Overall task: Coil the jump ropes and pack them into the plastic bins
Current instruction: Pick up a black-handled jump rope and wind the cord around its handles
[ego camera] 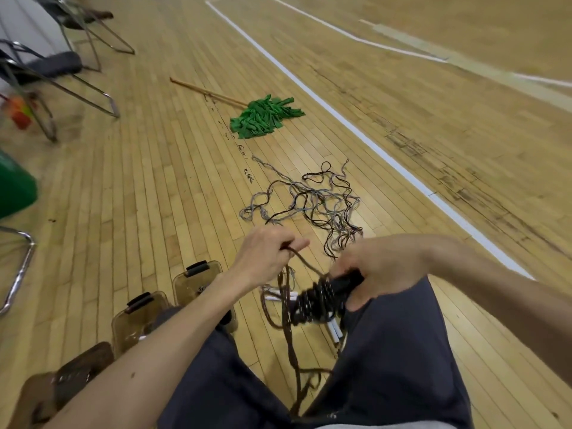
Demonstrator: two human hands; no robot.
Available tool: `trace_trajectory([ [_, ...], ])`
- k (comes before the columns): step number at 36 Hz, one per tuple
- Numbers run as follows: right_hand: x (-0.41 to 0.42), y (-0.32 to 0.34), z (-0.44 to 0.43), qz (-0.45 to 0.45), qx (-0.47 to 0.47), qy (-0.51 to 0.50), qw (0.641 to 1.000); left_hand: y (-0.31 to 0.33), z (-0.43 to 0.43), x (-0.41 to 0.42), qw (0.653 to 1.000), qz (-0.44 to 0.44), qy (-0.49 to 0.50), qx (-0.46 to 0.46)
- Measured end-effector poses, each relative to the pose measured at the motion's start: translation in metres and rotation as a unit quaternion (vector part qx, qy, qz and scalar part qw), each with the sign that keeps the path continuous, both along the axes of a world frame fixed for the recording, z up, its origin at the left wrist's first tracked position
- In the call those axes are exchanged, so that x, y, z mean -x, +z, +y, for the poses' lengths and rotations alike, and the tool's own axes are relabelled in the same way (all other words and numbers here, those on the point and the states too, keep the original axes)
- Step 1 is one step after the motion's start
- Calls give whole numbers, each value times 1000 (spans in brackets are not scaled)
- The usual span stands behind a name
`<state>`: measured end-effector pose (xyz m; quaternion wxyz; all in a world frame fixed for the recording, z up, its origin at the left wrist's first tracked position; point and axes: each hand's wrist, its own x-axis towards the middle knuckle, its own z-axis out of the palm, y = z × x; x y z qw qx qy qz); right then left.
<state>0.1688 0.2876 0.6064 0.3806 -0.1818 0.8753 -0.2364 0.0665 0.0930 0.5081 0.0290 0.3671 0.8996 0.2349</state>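
Left hand (265, 252) pinches a dark rope strand (306, 264) mid-frame, right hand (380, 267) grips the wound bundle (322, 300). Loose ropes (312, 202) above, bins (139, 317) lower left.

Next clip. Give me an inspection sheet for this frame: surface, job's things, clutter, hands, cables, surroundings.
Surface: wooden gym floor, white court lines.
Job's things: dark coiled rope in hand; tangled ropes on floor ahead; brown plastic bins at the person's left.
Clutter: green mop lying on floor.
Hands: right hand grips the coiled rope; left hand pinches its free strand.
Cables: nothing seen.
Surroundings: folding chairs, green container at left.
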Motion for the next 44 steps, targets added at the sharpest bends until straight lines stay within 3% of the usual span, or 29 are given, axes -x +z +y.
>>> trace_trajectory([
  [3,-11,-16,-21,88,-194,77,974,1,-2,4,991,-121,61,-13],
  [6,-13,-32,-28,165,-302,80,935,9,3,0,957,-264,101,-59],
  [9,-12,-43,-29,186,-340,61,920,16,7,-5,877,-437,124,-158],
  [11,-11,-47,-27,198,-349,56,914,23,9,-10,847,-487,115,-182],
  [14,-9,-47,-26,197,-345,54,916,33,10,-12,829,-523,107,-167],
  [16,-8,-45,-25,173,-333,60,925,37,9,-9,853,-495,101,-129],
  [18,-6,-40,-25,123,-303,75,942,39,7,-6,898,-424,85,-81],
  [21,-4,-26,-22,-2,-185,77,980,34,5,-4,952,-298,72,-25],
  [26,-3,-12,-14,-124,36,60,990,21,4,-10,973,-225,50,20],
  [31,-6,-16,-15,-186,266,19,946,28,15,-17,948,-314,40,-18],
  [35,-6,-21,-8,-150,427,-85,888,29,7,-22,911,-389,64,-125],
  [40,-3,-30,13,-105,499,-217,833,19,-2,-20,873,-444,38,-197],
  [44,0,-35,21,-64,484,-305,818,14,-3,-32,828,-508,13,-236],
])
